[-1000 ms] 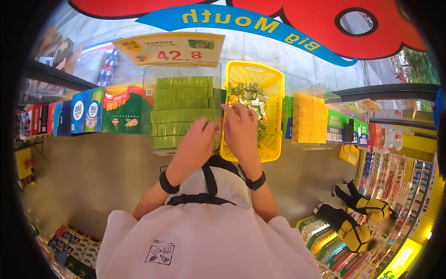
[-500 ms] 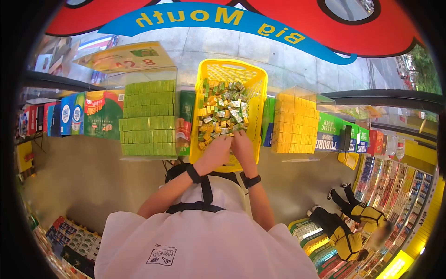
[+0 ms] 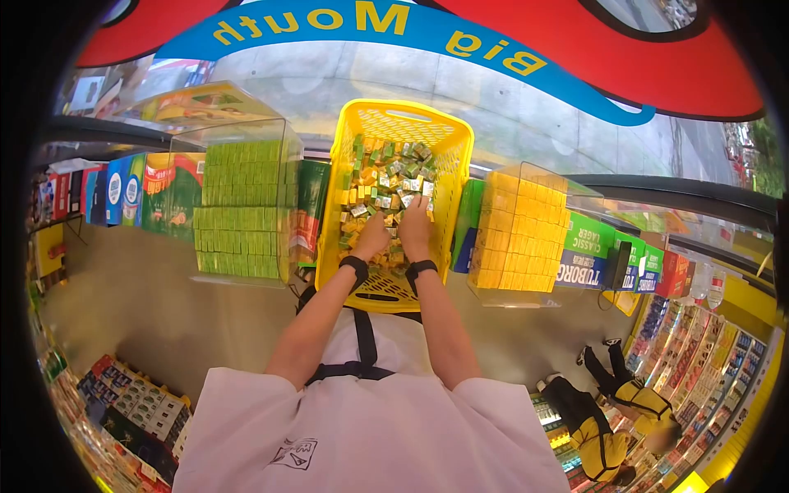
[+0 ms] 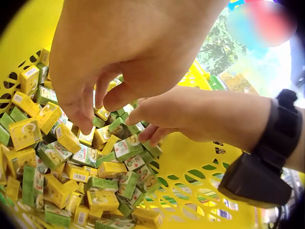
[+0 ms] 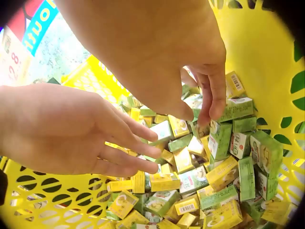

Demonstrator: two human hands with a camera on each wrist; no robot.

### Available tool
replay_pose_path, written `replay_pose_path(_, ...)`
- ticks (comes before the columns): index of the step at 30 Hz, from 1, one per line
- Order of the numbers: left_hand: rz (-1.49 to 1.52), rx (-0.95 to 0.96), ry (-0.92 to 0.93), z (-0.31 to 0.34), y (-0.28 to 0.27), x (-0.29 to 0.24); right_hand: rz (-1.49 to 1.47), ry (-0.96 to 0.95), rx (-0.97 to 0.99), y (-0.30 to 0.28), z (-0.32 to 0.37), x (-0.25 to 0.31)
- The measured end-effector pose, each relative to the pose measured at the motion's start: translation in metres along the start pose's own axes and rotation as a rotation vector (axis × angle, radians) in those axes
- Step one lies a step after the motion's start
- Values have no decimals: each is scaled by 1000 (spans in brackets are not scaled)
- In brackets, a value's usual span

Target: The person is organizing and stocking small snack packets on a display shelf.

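Note:
A yellow plastic basket (image 3: pixel 467 164) with perforated walls holds a loose heap of small green and yellow boxes (image 3: pixel 403 177). My left hand (image 3: pixel 371 237) is low over the heap on its left side, its fingers extended and slightly spread beside the boxes. On the right, my right hand (image 3: pixel 416 230) reaches farther into the basket. In the right wrist view its fingers (image 5: pixel 217 98) hang down with the tips at the boxes and the thumb apart from them. No box shows in either hand. Both wrists wear black bands.
Left of the basket, a clear bin holds stacked green boxes (image 3: pixel 238 242); another on the right holds stacked yellow boxes (image 3: pixel 522 238). Beer cartons (image 3: pixel 588 246) line the counter. Stocked shelves (image 3: pixel 690 361) and two people stand at lower right.
The basket came to stand squarely before me as the view shifted left. My hands went from the green stack and basket edge to the basket's near end, then apart and farther over the heap.

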State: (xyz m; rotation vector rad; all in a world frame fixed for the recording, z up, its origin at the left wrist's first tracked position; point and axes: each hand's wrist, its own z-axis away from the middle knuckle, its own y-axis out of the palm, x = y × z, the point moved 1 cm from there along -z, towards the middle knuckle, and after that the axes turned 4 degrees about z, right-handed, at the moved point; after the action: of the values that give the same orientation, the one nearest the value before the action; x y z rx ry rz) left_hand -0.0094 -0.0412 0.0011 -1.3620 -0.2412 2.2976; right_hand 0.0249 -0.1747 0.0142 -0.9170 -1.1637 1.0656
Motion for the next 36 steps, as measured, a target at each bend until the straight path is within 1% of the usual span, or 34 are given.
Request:
replay_pose_path(2,17,7,-91,-1,-2,6,53,-3,-13,4,-5,0)
replay_pose_path(3,17,5,-94,2,-5,2,88,-44,-29,8,-6,-1)
replay_pose_path(4,46,22,-140,5,-7,-1,122,-85,-46,12,-8,-2)
replay_pose_path(5,74,38,-184,7,-10,-5,121,-87,-47,16,-10,-3)
replay_pose_path(6,74,36,-185,5,-8,2,117,-44,-14,13,-10,-1)
replay_pose_path(7,57,27,-146,1,-4,12,113,-1,18,14,-11,0)
replay_pose_path(8,42,20,-107,-2,0,21,112,-3,17,14,-13,1)
replay_pose_path(10,54,-1,-73,-4,3,27,173,-19,-61,25,-13,-4)
replay_pose_path(11,65,-20,-37,-4,5,29,176,-21,-60,30,-14,-7)
replay_pose_path(14,73,-29,-15,-1,3,22,265,-61,-65,42,-20,-11)
replay_pose_path(16,83,-36,-7,-2,4,24,415,-82,-47,37,-19,-7)
replay_pose_path(18,90,-39,0,0,3,20,393,-110,-59,35,-18,-7)
replay_pose_path(20,108,-6,-64,3,-4,10,371,-145,-76,37,-19,-7)
replay_pose_path(21,111,-11,-66,3,-2,13,368,-137,-90,37,-17,-6)
replay_pose_path(23,101,-52,0,2,1,18,363,-133,-105,40,-16,-3)
replay_pose_path(25,106,-51,-5,5,0,17,487,-105,-124,30,-13,5)
replay_pose_path(26,111,-46,-6,5,-2,16,528,-121,-115,20,-11,9)
replay_pose_path(27,112,-49,-5,6,-4,13,528,-124,-117,22,-11,9)
replay_pose_path(29,138,-42,-22,10,-8,9,445,-211,-139,24,-10,6)
replay_pose_path(33,139,-64,-59,15,-14,7,393,-241,-130,22,-9,3)
replay_pose_path(35,182,-27,-99,17,-19,4,333,-269,-208,28,-9,-1)
replay_pose_path(36,186,-28,-97,17,-23,2,336,-271,-210,25,-8,0)
